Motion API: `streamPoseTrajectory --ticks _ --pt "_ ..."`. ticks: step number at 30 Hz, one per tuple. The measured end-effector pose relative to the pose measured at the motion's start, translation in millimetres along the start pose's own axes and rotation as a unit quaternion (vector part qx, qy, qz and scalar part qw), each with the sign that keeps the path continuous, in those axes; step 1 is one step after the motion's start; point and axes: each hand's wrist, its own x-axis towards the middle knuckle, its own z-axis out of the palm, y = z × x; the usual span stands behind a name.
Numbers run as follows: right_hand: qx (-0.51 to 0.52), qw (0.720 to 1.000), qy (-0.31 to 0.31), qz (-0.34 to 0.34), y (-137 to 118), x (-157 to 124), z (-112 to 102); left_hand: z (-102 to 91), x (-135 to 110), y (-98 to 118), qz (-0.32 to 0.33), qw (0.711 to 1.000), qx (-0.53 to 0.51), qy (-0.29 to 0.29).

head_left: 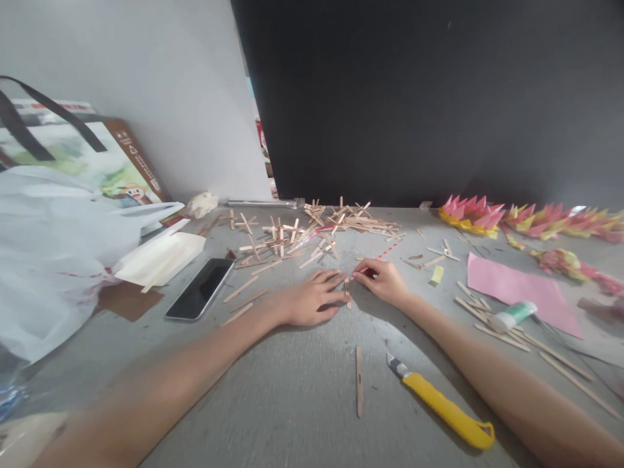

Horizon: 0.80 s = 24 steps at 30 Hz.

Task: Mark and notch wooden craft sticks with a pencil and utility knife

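My left hand (314, 299) lies on the grey table with its fingers spread. Its fingertips touch a short wooden craft stick (348, 300) standing lengthwise between my two hands. At the far end of that stick, my right hand (381, 279) is closed in a pinch; whatever is between thumb and finger is too small to make out. Closer to me lies a single craft stick with a slit in its middle (359, 382). To the right of it rests a yellow utility knife (443, 406), its blade out and pointing away from me.
Behind my hands is a heap of craft sticks (370, 222), several joined as crosses. A phone (201, 289), white plastic bag (58, 260) and paper tray (166, 260) are on the left. Pink paper (521, 286), a glue stick (513, 316) and folded-paper flowers (470, 214) lie right.
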Motion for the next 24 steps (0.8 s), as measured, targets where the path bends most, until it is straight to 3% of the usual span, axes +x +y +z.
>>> streamPoseTrajectory --ticks 8,16,24 --pt "0.027 0.998 -0.040 0.028 1.1 2.0 7.8 2.0 1.0 -0.5 0.016 1.000 0.001 0.024" --pt "0.041 0.998 -0.038 0.033 -1.6 3.4 17.6 4.8 0.3 -5.9 0.019 0.999 -0.016 0.033" --pt "0.015 0.999 -0.037 0.015 0.6 1.0 12.3 1.3 0.8 -3.1 0.006 1.000 -0.007 0.028"
